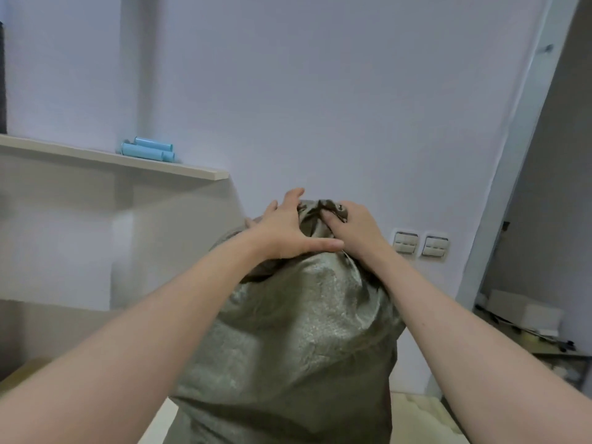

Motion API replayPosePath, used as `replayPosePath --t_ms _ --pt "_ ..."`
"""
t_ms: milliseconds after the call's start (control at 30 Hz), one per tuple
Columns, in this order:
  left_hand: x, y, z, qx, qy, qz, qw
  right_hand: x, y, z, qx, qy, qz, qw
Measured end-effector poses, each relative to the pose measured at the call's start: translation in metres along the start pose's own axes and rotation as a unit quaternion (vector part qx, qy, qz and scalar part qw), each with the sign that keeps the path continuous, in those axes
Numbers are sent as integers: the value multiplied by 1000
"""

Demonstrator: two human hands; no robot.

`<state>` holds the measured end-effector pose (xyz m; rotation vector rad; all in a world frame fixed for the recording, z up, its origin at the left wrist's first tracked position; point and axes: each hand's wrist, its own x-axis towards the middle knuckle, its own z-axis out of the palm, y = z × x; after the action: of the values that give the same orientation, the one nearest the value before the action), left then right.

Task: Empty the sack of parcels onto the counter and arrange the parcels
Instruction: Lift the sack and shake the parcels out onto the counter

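Sack (288,331) stands upright on the pale counter (419,411), close in front of the person. It bulges and looks lumpy, so I'd judge it heavy, the woven cloth soft and a bit slick. At its gathered neck the left hand (285,232) lies spread flat, gripping nothing. The right hand (355,229) has its fingers (330,219) curled into the bunched mouth, which looks like the best hold. Beyond, blue rolls (147,150) lie on a shelf (96,157).
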<state>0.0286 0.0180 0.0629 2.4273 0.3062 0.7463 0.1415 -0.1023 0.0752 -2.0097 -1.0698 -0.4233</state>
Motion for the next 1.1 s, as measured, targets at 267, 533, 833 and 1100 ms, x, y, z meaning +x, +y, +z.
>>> replayPosePath --t_ms 267,533,833,1100 --pt "4 -28 5 -22 14 41 999 -36 -16 -29 25 -150 -14 988" --pt "-16 -24 -10 70 -83 -15 994 -54 -14 -34 78 -257 175 947" --pt "-15 12 -13 -103 242 85 961 -29 -47 -2 99 161 31 981" --pt "19 42 -43 -67 319 106 939 34 -54 -43 88 107 -43 989"
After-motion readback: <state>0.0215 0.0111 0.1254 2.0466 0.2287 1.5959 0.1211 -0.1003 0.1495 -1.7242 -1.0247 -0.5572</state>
